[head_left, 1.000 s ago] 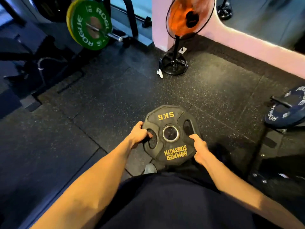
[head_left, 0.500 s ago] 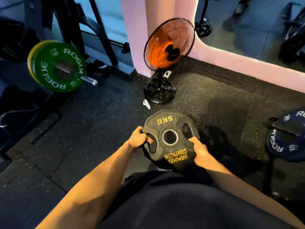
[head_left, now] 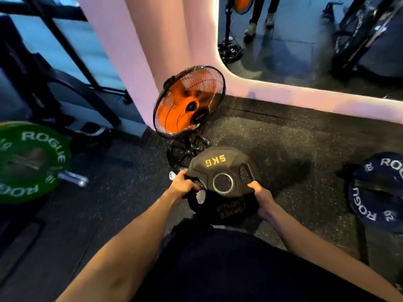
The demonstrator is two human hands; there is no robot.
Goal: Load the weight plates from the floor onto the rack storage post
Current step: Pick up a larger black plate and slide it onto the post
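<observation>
A black 5KG Hammer Strength plate (head_left: 220, 168) with yellow lettering and a steel-ringed centre hole is held in the air in front of my body, tilted with its far edge higher. My left hand (head_left: 182, 187) grips its left grip slot. My right hand (head_left: 261, 198) grips its right edge at the other slot. A green Rogue plate (head_left: 32, 162) sits on a barbell sleeve at the far left. Dark blue Rogue plates (head_left: 377, 188) hang on a post at the right edge.
An orange floor fan (head_left: 188, 103) on a black round base stands just beyond the plate. A pink pillar (head_left: 139, 51) and a mirror wall (head_left: 305, 40) lie behind it. Black rack uprights (head_left: 65, 51) stand at the back left. Rubber flooring (head_left: 283, 138) lies all around.
The plate has risen and its far edge has tipped up, both hands still gripping it. The view has swung up and right, so the fan looks closer and the green plate has shifted left.
</observation>
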